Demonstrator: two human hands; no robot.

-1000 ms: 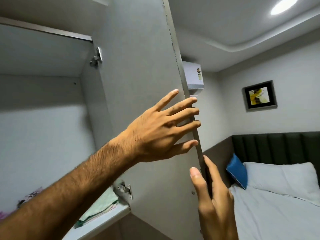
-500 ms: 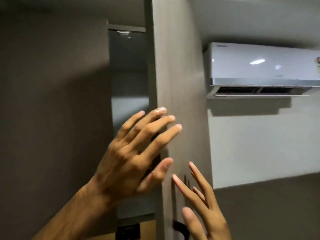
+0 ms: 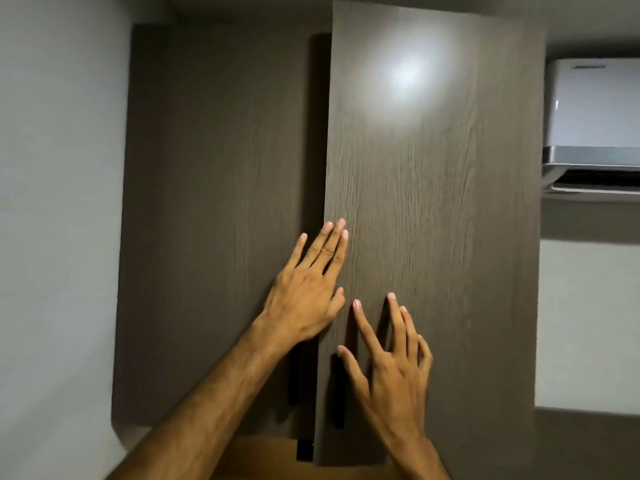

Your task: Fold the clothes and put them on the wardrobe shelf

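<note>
Dark wood-grain wardrobe doors fill the view, with an air conditioner (image 3: 594,129) at the right. The right door (image 3: 433,202) is pressed nearly closed by the left hand (image 3: 304,299) and right hand (image 3: 391,372), fingers straight, nothing held. No clothes are seen; the task is judged nearly finished.

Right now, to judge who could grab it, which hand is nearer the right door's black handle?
Right. The right hand has its thumb right beside the black handle; the left hand lies higher, near the door's edge.

Two wardrobe doors (image 3: 433,237), two handles (image 3: 337,393), two hands (image 3: 304,296), one air conditioner (image 3: 592,109).
</note>
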